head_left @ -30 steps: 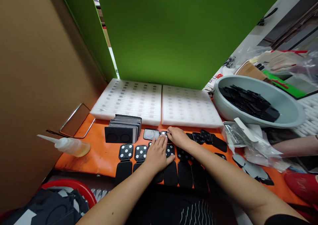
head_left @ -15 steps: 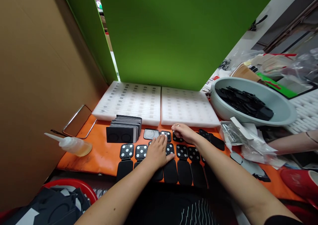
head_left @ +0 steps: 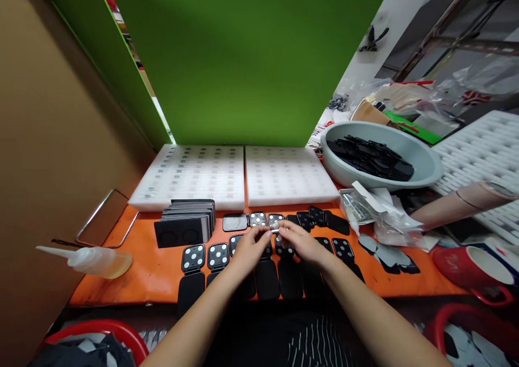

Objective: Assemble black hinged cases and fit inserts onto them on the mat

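My left hand (head_left: 250, 251) and my right hand (head_left: 302, 244) meet over the orange work surface, fingertips pinched together. Between them is a small whitish piece (head_left: 275, 228), too small to name. Under and around the hands lie rows of flat black hinged cases (head_left: 193, 257), opened out, their square halves dotted with white discs. Some cases are partly covered by my hands and forearms. Just beyond my left hand, one case in the back row has a pale, mirror-like half (head_left: 234, 222).
A stack of black cards (head_left: 180, 233) stands left, near a glue bottle (head_left: 107, 262) and a wire stand (head_left: 107, 218). Two white foam trays (head_left: 290, 178) lie behind. On the right are a grey basin (head_left: 430, 164) of black parts, plastic bags (head_left: 391, 221) and a red mug (head_left: 456, 269).
My left hand has lifted off the cases and my right hand has come back from the back row; their fingertips now meet at a small whitish piece. The view has shifted right.
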Demonstrator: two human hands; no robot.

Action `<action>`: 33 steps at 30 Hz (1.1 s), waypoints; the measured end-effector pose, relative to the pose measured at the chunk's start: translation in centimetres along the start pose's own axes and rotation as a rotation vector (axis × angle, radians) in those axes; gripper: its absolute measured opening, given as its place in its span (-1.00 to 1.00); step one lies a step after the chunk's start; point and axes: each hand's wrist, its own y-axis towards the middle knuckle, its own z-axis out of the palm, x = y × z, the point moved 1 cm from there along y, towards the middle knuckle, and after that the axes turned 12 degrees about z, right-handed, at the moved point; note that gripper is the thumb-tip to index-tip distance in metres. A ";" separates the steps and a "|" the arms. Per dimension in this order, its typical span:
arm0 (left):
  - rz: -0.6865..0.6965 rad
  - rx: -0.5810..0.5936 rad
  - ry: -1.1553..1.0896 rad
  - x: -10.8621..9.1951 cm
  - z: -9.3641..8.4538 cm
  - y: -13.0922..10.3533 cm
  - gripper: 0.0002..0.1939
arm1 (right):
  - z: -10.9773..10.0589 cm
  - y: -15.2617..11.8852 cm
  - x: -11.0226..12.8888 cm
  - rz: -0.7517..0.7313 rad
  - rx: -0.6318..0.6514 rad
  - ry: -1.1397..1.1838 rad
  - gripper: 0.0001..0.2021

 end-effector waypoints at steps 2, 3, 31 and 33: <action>-0.038 0.020 -0.206 -0.5 0.3 -1.0 -0.66 | 0.7 -1.5 -0.3 -0.069 -0.020 -0.119 -0.74; -0.070 0.021 -0.302 -0.7 0.4 -1.5 -0.65 | 1.0 -2.2 -0.5 -0.090 -0.026 -0.129 -0.74; 0.218 0.077 0.815 4.3 -5.6 2.5 -0.80 | 2.2 7.0 1.7 -0.189 -0.162 -1.089 -0.85; 0.201 0.070 0.809 4.6 -5.6 2.5 -0.80 | 2.8 7.6 1.5 -0.236 -0.120 -1.222 -0.84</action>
